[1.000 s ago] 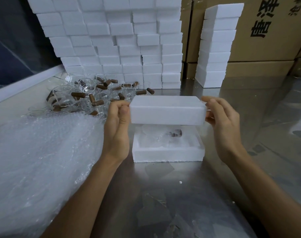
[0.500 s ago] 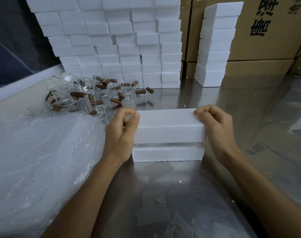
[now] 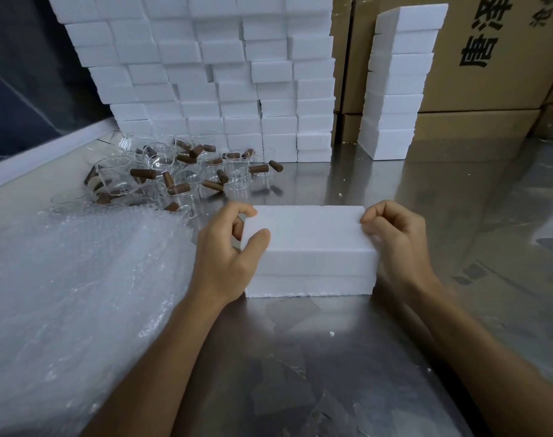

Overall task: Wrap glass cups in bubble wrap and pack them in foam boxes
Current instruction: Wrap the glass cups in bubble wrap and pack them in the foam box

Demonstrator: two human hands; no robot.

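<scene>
Fingers of the left hand (image 3: 224, 250) curl around the left end of the white rectangular foam lid (image 3: 306, 231), thumb pressed on its near top corner, while the right hand (image 3: 398, 241) pinches the right end with its fingers bent over the top edge. That lid sits squarely on the white foam box base (image 3: 309, 285), the seam between the two showing as a thin line along the front face, and the closed box rests on the shiny steel tabletop (image 3: 300, 357) between both forearms. To the left, a thick pile of clear bubble wrap sheets (image 3: 73, 294) lies just beside the left wrist. Behind it stands a cluster of clear glass cups with brown wooden handles (image 3: 180, 171), some upright and some tipped over. A tall wall of stacked white foam boxes (image 3: 205, 74) rises at the back, with a narrower single column of white foam boxes (image 3: 395, 83) to its right, in front of brown cardboard cartons (image 3: 495, 58) printed with black characters.
</scene>
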